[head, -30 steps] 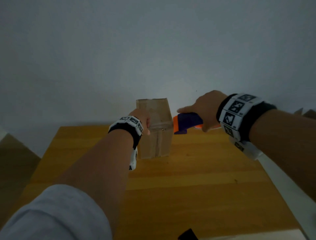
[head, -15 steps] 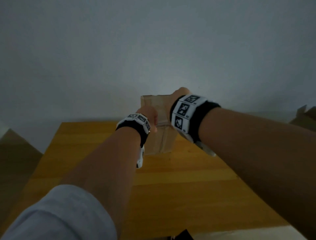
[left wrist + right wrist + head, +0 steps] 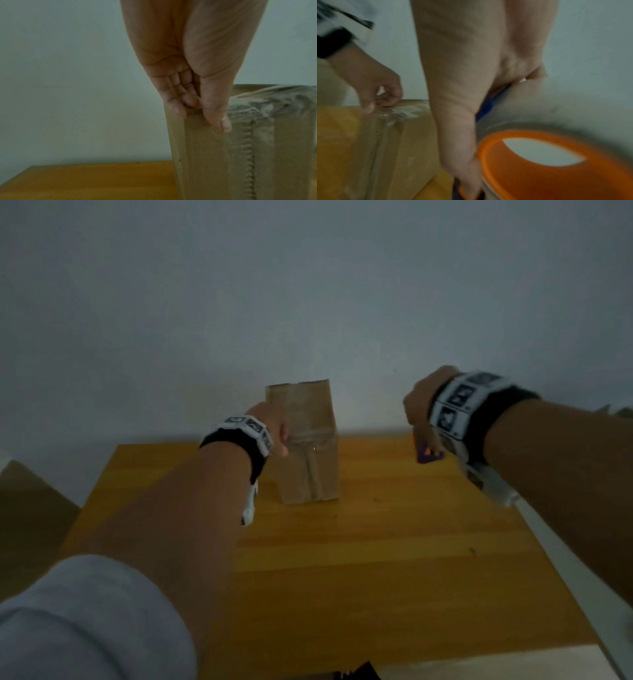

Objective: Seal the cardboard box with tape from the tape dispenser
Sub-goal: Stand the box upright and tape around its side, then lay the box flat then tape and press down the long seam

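Right now the cardboard box (image 3: pixel 303 440) stands upright on the yellow wooden desk (image 3: pixel 359 542), near the far edge by the grey wall (image 3: pixel 308 285). Clear tape (image 3: pixel 267 108) lies crinkled over its top edge and runs down the side seam. The left hand (image 3: pixel 272 424) is at the box's top left corner. Its fingers (image 3: pixel 176 108) and thumb pinch that corner. The right hand (image 3: pixel 419 405) is up in the air, well apart from the box on the right. Its fingers are curled around the tape dispenser (image 3: pixel 539 162), which is orange and purple with a tape roll on it. A dark thing (image 3: pixel 363 672) peeks in at the near edge, too small to tell.
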